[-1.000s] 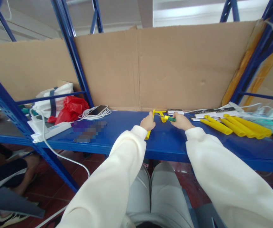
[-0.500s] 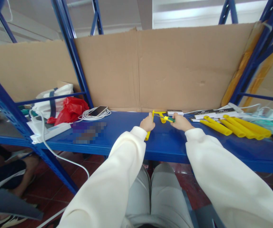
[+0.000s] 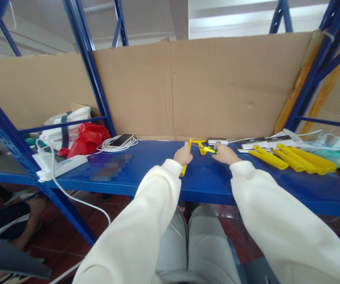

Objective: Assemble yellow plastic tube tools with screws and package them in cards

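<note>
My left hand [image 3: 183,154] is closed around a yellow tubular handle [image 3: 183,171], whose lower end sticks out below the fingers. A screwdriver [image 3: 209,150] with a yellow and green grip lies level in my right hand [image 3: 225,153], closed on its end. Its thin shaft points left and meets the upper part of the handle by my left hand; the exact contact is too small to make out. Just behind the screwdriver, another yellow piece [image 3: 200,142] with a crossbar shape shows on the blue tabletop [image 3: 155,157].
Several yellow handles [image 3: 297,158] lie at the right beside black-and-white packs [image 3: 266,142]. At the left are a phone [image 3: 122,139], coiled white cable [image 3: 107,146], a red bag [image 3: 87,138] and a power strip [image 3: 65,166]. Cardboard [image 3: 217,86] stands behind. Another person sits far left.
The view has shifted very slightly. Both hands keep their places and their holds on the handle and the screwdriver.
</note>
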